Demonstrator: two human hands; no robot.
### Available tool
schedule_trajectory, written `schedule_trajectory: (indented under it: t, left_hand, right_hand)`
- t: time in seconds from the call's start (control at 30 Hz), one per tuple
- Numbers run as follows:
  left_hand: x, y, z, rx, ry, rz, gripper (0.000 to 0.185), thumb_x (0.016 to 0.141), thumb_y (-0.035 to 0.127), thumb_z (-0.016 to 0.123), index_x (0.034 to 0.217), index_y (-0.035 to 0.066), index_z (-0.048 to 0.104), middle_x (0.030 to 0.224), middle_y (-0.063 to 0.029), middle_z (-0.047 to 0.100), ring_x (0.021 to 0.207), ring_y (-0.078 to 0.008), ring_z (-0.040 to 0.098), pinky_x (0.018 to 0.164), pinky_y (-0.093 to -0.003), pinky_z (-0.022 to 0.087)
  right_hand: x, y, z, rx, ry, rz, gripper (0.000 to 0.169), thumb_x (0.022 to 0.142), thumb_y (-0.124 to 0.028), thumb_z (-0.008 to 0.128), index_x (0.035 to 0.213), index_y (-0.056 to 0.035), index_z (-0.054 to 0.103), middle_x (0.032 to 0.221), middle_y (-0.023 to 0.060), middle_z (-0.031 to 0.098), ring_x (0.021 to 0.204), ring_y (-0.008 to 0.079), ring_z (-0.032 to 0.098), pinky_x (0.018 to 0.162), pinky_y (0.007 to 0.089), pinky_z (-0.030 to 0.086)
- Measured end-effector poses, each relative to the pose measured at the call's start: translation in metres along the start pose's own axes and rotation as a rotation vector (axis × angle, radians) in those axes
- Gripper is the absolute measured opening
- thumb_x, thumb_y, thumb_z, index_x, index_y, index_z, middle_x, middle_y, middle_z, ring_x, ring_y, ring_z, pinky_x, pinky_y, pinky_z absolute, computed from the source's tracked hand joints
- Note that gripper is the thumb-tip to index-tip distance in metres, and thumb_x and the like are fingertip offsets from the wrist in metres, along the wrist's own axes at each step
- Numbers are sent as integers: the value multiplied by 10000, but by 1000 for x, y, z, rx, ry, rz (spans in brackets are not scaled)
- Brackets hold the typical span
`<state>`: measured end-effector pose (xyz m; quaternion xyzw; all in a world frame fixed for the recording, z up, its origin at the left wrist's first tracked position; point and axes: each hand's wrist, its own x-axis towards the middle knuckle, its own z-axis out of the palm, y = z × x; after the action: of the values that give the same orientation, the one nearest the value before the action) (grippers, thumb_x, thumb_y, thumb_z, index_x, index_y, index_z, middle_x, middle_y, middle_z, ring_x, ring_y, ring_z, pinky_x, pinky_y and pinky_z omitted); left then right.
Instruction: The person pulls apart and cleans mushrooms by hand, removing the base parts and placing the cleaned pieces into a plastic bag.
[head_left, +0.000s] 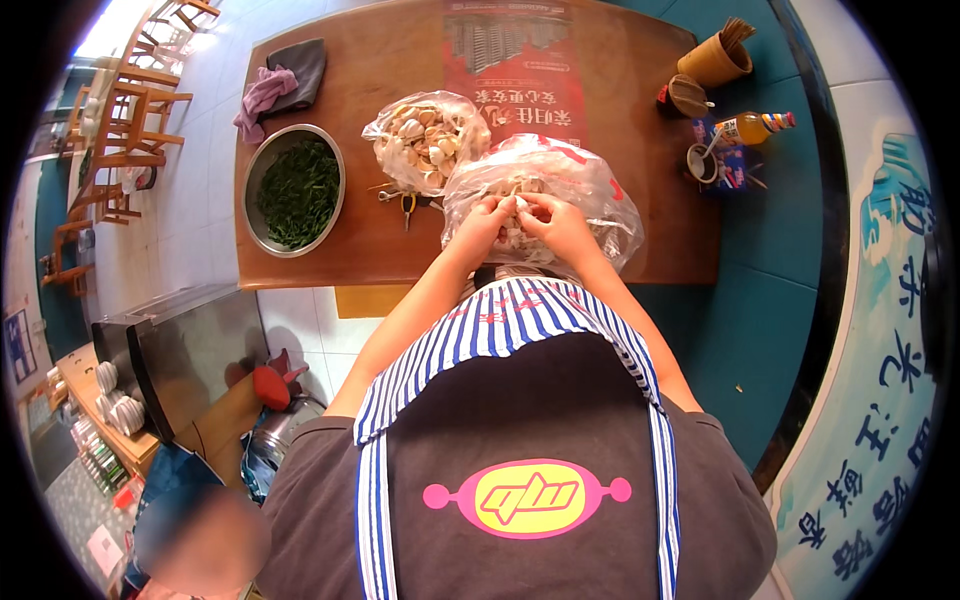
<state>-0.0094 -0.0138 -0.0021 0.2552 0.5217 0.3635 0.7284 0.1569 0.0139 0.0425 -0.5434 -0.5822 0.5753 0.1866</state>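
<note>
Over an open clear plastic bag (592, 169) with red print, the fingertips of my left hand (487, 217) and my right hand (555, 221) meet. Pinched between them is a small whitish garlic clove (521, 202), partly covered by the fingers. Pale garlic pieces or skins (517, 236) lie in the bag below; which they are I cannot tell. Beyond my left hand, a second clear bag (386, 124) holds many unpeeled garlic cloves (431, 150). A small tool with yellow-and-black handles (408, 204) rests on the wooden table (367, 255) beside the bags.
A metal bowl of chopped greens (298, 195) stands at the left, with purple and grey cloths (274, 90) behind it. Along the right edge are a chopstick holder (712, 61), a bottle of orange liquid (750, 129) and a condiment jar (703, 163). Another person (202, 540) is at lower left.
</note>
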Motion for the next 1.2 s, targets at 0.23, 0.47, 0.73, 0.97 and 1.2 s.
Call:
schedule_trajectory:
  t: [0.23,0.47,0.73,0.97,1.2]
  left_hand:
    - [-5,6,5,160,41,83,345,927,338,547,1114,49,560,885,12,570,717,-70,467,632,-219,386]
    - [2,-2,1,369,66,226,357,926,334,549,1137,46,566,905,-4,585,769,-59,472,675,-231,392]
    - [-2,4,1,123,24,59,345,944,315,522,1146,37,560,890,-3,598,701,-65,479,636,-213,412]
    - [-5,8,8,57,55,86,362,941,290,536,1174,15,514,977,-37,601,794,-97,549,701,-235,457]
    - [-7,8,3,-45,-4,23,354,953,303,504,1152,11,513,992,-63,605,833,-118,567,693,-256,476]
  right_hand:
    - [3,10,1,54,-34,-9,374,837,-116,599,1193,0,583,885,71,674,779,86,616,709,241,497]
    - [5,12,3,20,12,-24,363,815,-120,621,1148,23,600,894,97,682,798,125,642,706,256,515]
    - [12,28,1,389,-32,47,268,889,-114,580,1124,13,588,1002,89,639,871,143,625,712,262,536]
    - [1,-2,4,239,146,23,197,835,-137,678,966,-12,600,873,61,631,784,126,612,658,240,510]
    - [15,32,-2,172,127,-44,123,821,-119,667,842,-8,618,803,66,639,704,134,612,633,275,483]
